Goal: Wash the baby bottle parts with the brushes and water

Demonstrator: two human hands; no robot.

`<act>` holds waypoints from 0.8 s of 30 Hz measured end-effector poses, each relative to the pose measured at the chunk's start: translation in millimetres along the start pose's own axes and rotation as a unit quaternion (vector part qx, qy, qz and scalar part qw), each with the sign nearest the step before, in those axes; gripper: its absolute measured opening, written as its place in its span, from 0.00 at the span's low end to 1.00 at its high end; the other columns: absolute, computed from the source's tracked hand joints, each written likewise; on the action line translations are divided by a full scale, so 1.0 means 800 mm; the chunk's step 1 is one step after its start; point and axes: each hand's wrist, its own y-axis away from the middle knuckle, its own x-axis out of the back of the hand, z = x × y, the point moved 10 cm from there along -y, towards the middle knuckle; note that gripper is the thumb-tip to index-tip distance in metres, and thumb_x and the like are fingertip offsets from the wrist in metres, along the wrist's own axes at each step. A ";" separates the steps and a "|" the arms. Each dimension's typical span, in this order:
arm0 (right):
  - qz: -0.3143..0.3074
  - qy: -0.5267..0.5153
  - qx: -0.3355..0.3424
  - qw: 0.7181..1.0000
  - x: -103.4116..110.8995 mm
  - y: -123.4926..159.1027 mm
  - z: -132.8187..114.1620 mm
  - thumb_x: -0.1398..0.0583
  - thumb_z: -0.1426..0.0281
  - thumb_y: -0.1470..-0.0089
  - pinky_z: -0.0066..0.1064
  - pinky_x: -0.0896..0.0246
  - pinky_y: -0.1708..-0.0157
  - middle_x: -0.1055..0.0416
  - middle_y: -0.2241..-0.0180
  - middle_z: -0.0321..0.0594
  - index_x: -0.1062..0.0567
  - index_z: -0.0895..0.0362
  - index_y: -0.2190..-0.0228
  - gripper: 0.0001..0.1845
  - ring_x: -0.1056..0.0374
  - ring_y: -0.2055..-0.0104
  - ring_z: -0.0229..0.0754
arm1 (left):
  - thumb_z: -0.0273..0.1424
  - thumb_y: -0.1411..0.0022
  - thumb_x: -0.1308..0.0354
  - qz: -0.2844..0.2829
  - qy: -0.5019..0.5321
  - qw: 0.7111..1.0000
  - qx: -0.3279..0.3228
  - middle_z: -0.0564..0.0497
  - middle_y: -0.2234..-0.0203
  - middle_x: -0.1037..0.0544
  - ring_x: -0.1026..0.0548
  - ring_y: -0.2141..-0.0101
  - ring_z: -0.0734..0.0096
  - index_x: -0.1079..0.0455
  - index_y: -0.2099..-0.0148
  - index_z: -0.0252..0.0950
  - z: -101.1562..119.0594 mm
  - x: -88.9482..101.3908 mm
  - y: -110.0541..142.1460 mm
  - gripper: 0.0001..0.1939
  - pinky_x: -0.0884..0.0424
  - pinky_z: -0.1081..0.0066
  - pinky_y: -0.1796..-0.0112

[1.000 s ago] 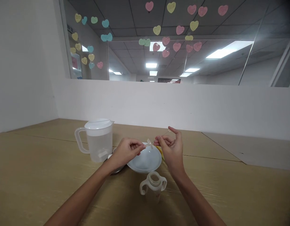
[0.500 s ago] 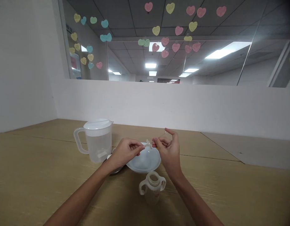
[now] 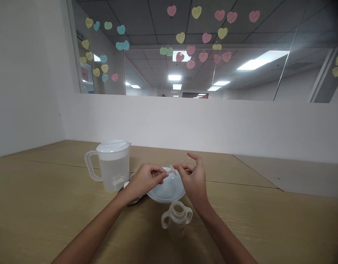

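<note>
- Clear plastic two-handled cup (image 3: 176, 222) stood nearest, uncapped.
- Left hand (image 3: 145, 179): fingertips pinched narrow on small clear plastic piece (image 3: 172, 169), above shallow white bowl (image 3: 166, 190); tight pinch suited it.
- Right hand (image 3: 195, 178): fingers narrow beside it, grip unclear.
- Clear lidded plastic pitcher (image 3: 114, 170) stood farther left.

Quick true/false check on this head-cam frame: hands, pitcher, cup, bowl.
1. The plastic pitcher has its white lid on. True.
2. The two-handled cup has a lid on. False: its top is open.
3. A small clear piece sits between the left hand and right hand, above the white bowl. True.
4. The pitcher stands right of the bowl. False: it stands left of it.
5. The right hand lies flat on the table. False: it is raised above it.
</note>
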 end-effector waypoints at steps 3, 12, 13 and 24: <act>-0.004 0.006 -0.005 1.000 -0.002 -0.001 0.002 0.39 0.66 0.57 0.35 0.34 0.69 0.26 0.74 0.39 0.41 0.58 0.54 0.28 0.29 0.70 0.43 | 0.41 0.46 0.46 -0.002 0.010 1.000 -0.003 0.50 0.82 0.28 0.32 0.79 0.73 0.26 0.71 0.31 -0.002 -0.001 0.000 0.18 0.38 0.76 0.77; -0.012 0.014 -0.023 1.000 -0.002 -0.002 0.005 0.38 0.65 0.58 0.34 0.35 0.71 0.25 0.74 0.40 0.38 0.59 0.55 0.28 0.29 0.73 0.43 | 0.40 0.46 0.46 -0.013 0.024 1.000 -0.002 0.50 0.82 0.27 0.32 0.78 0.73 0.25 0.70 0.31 -0.003 -0.003 0.000 0.17 0.37 0.76 0.76; -0.012 0.015 -0.026 0.999 -0.002 -0.002 0.006 0.38 0.65 0.59 0.34 0.35 0.72 0.25 0.75 0.40 0.38 0.59 0.56 0.28 0.29 0.73 0.43 | 0.40 0.46 0.46 -0.016 0.024 1.000 0.000 0.50 0.82 0.27 0.32 0.78 0.73 0.25 0.70 0.31 -0.004 -0.004 0.000 0.17 0.37 0.76 0.76; -0.017 0.007 -0.041 0.999 -0.004 -0.004 0.014 0.38 0.65 0.61 0.33 0.36 0.72 0.25 0.76 0.41 0.33 0.59 0.61 0.23 0.29 0.74 0.44 | 0.41 0.44 0.48 -0.036 0.008 0.999 0.003 0.50 0.81 0.28 0.33 0.77 0.73 0.27 0.73 0.30 -0.004 -0.008 -0.001 0.19 0.37 0.76 0.75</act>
